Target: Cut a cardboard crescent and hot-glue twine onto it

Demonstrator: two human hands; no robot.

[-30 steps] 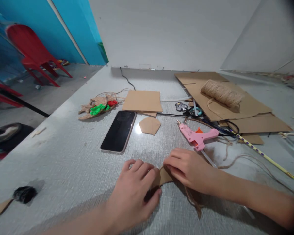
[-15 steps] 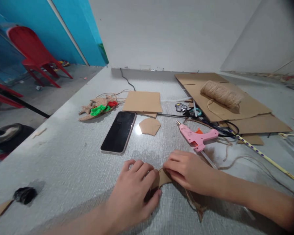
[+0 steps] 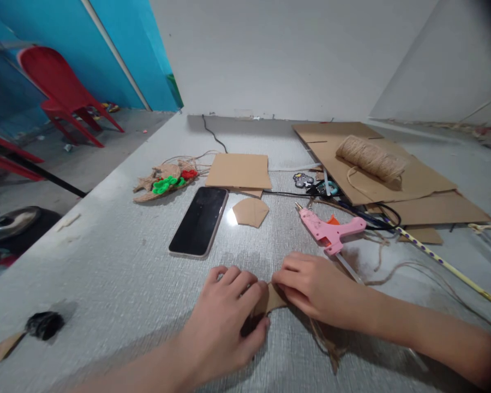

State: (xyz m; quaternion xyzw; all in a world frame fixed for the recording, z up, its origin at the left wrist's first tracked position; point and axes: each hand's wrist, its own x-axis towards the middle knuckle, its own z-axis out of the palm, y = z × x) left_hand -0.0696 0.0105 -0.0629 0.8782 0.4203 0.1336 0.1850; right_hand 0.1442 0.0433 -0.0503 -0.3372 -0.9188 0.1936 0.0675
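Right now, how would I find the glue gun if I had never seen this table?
Start at the big grey table and find the cardboard sheets on its right side. Just in front of them, beyond the right hand, lies the glue gun on its side. It is the only pink thing there, among brown cardboard and twine.

Phone (image 3: pixel 199 221), glue gun (image 3: pixel 329 230), twine spool (image 3: pixel 370 158)

Single head-worn view — forward and down, close over the table (image 3: pixel 118 256) — wall beyond.
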